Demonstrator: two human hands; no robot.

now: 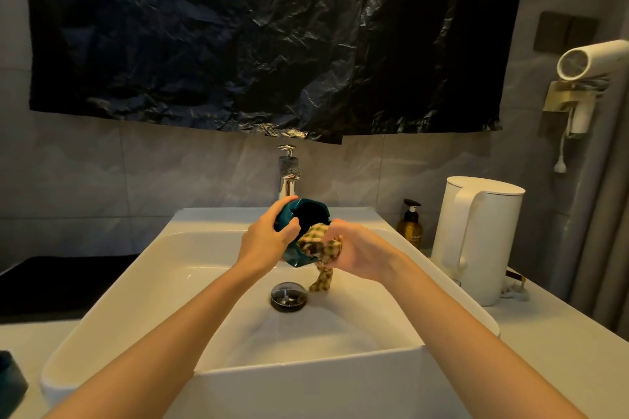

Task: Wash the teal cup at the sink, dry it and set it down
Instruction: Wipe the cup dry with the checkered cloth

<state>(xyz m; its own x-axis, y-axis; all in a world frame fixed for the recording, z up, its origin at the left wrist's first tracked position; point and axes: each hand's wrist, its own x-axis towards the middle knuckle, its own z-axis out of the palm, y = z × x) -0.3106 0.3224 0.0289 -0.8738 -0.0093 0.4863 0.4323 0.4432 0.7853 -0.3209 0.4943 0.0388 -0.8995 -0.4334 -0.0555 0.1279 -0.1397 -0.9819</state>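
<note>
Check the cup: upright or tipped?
Tipped. The teal cup is held by the left hand over the sink, its dark opening facing the camera, checked cloth at its rim.

The basin (163,269) lies open at centre frame. The faucet (288,173) blocks behind; the kettle (476,235) and bottle (410,226) crowd the right.

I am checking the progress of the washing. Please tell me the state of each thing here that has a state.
teal cup: tilted over the sink, held
left hand: grips the cup
right hand: holds the cloth
checked cloth: bunched at the cup's mouth
faucet: no stream visible
drain stopper: raised, open
kettle: lid closed
</note>
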